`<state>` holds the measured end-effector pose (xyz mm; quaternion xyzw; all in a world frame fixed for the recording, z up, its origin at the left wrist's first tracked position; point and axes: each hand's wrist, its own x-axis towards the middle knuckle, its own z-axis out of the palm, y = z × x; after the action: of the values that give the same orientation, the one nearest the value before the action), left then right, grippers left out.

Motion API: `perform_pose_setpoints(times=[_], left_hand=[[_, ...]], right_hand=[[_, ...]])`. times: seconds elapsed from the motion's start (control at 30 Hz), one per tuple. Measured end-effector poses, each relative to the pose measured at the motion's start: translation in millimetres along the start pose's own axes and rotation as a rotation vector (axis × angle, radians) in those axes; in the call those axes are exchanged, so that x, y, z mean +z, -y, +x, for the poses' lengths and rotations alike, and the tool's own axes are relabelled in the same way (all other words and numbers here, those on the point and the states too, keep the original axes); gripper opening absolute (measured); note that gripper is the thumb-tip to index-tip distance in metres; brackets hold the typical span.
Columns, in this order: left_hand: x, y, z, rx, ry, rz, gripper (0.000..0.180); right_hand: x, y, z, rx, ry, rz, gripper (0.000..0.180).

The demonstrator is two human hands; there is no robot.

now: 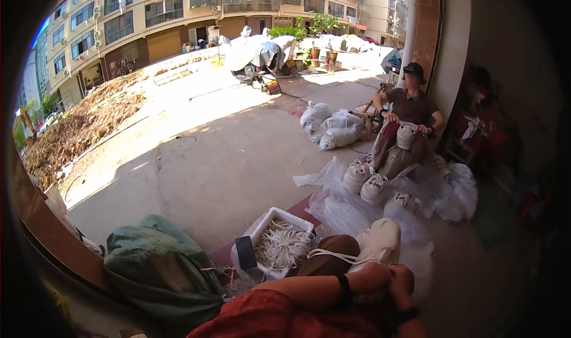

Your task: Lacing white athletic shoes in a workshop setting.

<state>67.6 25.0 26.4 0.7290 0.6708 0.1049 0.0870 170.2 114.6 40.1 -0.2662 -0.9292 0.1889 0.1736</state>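
Observation:
A cream shoe [382,240] rests at my knee, its toe pointing away from me. White shoelace [334,254] runs in loose strands from the shoe across my brown trouser leg. My left hand [373,278] is closed at the near end of the shoe, with the lace leading to it. Right beside it, fingertips nearly meeting the left, my right hand [401,282] is closed too; what it pinches is hidden. A white foam box [260,228] to the left of my leg holds a pile of white laces [282,246].
A green sack [160,266] slumps at my left. Across from me a seated person [410,109] holds a cream shoe [406,135]. Several cream shoes [373,188] lie among clear plastic bags [330,198]. Stuffed white bags [340,130] stand on the concrete beyond.

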Motion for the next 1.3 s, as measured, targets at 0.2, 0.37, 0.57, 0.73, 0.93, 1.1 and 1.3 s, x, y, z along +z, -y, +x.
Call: perform_pose_setpoints(times=[0.2, 0.37, 0.57, 0.73, 0.93, 1.1, 1.3], left_hand=[[-32.1, 35.7, -84.6, 0.105, 0.106, -0.72, 0.019], [-35.5, 81.6, -97.3, -0.401, -0.493, -1.793, 0.013], [-10.1, 95.3, -108.7, -0.645, -0.462, -2.229, 0.008], [-8.2, 79.2, -86.9, -0.487, -0.253, -2.073, 0.012], [-2.0, 80.3, -46.3, -0.504, -0.399, -1.907, 0.008], [11.1, 81.7, -23.9, -0.432, -0.514, -1.718, 0.007], [20.8, 91.2, -12.1, -0.482, -0.57, -1.103, 0.012]], right_hand=[[1.0, 27.5, 9.0, -0.003, -0.061, -0.046, 0.015], [14.5, 28.3, 9.6, -0.273, -0.161, 0.262, 0.015], [27.9, 24.8, 14.9, -0.416, -0.065, 0.004, 0.007], [36.1, 29.9, 12.0, -0.348, -0.126, -0.029, 0.011], [37.9, 30.8, 14.0, -0.176, -0.107, 0.128, 0.024], [40.7, 26.6, 15.5, -0.101, -0.128, 0.228, 0.029], [41.6, 24.0, 19.0, -0.105, -0.127, 0.202, 0.03]])
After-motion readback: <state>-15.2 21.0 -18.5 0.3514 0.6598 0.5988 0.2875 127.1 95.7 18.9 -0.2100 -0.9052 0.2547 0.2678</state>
